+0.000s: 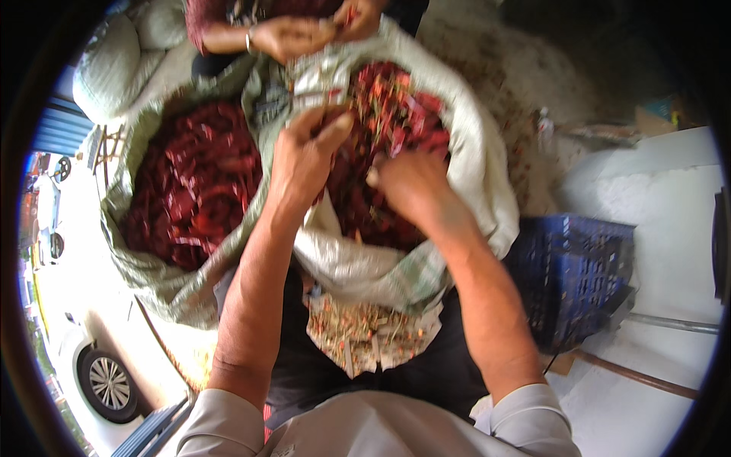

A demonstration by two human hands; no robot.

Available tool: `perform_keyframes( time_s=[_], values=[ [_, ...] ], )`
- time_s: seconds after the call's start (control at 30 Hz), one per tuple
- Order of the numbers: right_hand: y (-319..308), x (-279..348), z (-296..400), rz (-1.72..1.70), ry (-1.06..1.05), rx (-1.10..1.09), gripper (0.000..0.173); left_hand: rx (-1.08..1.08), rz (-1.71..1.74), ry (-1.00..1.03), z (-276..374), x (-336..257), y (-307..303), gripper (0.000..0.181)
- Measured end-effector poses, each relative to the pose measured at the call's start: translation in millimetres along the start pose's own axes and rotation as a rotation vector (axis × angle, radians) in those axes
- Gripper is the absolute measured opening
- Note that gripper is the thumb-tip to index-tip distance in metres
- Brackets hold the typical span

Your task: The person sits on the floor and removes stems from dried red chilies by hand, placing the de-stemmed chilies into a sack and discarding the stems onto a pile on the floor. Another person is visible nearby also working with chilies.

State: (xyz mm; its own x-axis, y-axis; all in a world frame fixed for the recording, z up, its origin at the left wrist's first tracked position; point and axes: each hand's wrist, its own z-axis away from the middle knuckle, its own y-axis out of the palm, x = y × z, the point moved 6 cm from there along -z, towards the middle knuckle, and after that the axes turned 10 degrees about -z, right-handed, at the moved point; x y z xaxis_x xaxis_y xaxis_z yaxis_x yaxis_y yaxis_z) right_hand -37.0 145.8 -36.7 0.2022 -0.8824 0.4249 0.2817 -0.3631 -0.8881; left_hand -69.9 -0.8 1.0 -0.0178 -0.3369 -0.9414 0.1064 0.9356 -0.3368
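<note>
Two woven plastic sacks stand before me with their mouths rolled open. My left hand (305, 151) is above the inner edge of the right sack (485, 154), its fingers curled around what look like dark red dried chillies. Lower and to the right, my right hand (414, 185) is over the same sack, bent inward and blurred; its fingertips are partly hidden, so its grip is unclear. Dried red chillies (400, 114) with pale stems fill this sack. The left sack (123, 228) holds darker, glossy dried chillies (197, 183).
Across the sacks, another person's hands (297, 37) hold a small red piece. A blue plastic crate (571, 274) stands at right, with a plastic bottle (545, 128) beyond it. Stems and scraps (371, 325) litter the floor between my legs. Filled sacks (108, 68) are at upper left.
</note>
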Motion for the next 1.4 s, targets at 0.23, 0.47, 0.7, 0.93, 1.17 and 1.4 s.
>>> perform_keyframes(
  time_s=[0.23,0.47,0.7,0.93,1.17,1.4],
  values=[
    [-11.1,14.4,-5.7,-0.303,0.044,0.206,0.027,0.056,-0.304,0.175,10.3,-18.0,8.2,0.035],
    [-57.9,-51.3,19.4,-1.143,0.125,-0.118,0.040,0.086,-0.428,0.174,-2.3,-13.7,-0.1,0.055],
    [-38.9,-18.0,18.8,-0.624,0.033,-0.103,0.054,0.180,-0.643,0.338,21.5,-22.4,37.3,0.071],
    [-48.6,4.9,19.3,-0.403,-0.105,-0.307,0.049,0.242,-0.674,0.372,17.6,-22.6,28.8,0.067],
    [-52.7,20.1,19.4,-0.259,-0.227,-0.445,0.032,0.353,-0.707,0.151,15.7,-4.9,18.5,0.040],
    [-52.2,11.3,16.5,-0.774,-0.170,-0.543,0.032,0.421,-0.310,0.040,11.6,-1.0,17.7,0.026]
  ],
)
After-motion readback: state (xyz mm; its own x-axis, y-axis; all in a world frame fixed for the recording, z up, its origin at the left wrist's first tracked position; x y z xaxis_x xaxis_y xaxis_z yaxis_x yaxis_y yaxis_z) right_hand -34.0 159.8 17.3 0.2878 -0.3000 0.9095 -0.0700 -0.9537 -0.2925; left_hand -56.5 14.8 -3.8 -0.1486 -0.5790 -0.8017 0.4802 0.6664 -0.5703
